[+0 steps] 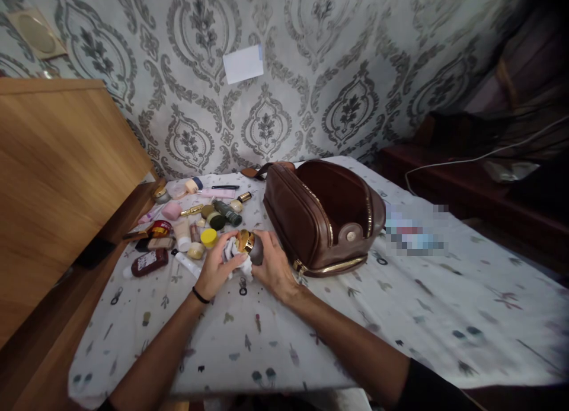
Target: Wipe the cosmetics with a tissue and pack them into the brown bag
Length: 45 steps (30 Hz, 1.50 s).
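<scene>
Between my two hands, over the front of the table, is a cosmetic jar with a shiny gold lid and a greyish body. My left hand pinches a crumpled white cloth or tissue against the jar's left side. Fingers of my right hand wrap around the jar's right side. Just right of my right hand stands a brown leather toiletry bag, its top unzipped and gaping. A yellow-lidded jar and a white tube lie close to my left hand.
Several cosmetics spread over the left of the patterned tablecloth, among them a dark red bottle and a dark green tube. A wooden cabinet borders the left side. A pale cable hangs at right. The papered wall stands behind.
</scene>
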### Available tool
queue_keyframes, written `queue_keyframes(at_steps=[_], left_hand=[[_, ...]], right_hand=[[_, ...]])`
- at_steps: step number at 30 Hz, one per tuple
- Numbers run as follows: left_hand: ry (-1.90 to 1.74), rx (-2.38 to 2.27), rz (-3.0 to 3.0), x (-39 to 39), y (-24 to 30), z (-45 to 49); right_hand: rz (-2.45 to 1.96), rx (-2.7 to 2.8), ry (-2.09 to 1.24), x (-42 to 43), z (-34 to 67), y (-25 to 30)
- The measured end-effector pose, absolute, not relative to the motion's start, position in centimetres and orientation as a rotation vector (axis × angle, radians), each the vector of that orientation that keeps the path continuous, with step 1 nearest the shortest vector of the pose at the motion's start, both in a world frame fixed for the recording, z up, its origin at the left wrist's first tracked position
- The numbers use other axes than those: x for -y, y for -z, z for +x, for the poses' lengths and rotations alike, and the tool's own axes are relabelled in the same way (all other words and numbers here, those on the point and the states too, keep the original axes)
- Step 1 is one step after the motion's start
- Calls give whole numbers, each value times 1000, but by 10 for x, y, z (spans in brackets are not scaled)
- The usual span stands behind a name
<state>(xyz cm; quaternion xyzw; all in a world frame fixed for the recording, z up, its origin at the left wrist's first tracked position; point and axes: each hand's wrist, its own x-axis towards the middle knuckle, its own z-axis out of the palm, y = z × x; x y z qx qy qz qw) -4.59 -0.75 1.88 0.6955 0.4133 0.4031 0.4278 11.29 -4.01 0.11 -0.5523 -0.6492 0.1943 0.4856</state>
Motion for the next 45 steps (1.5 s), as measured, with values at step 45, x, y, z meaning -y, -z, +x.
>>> queue_keyframes(at_steps=[45], left_hand=[[-1197,-928,1506,-1,-13,-50]], right_hand=[[-1212,1621,-652,39,117,-4]])
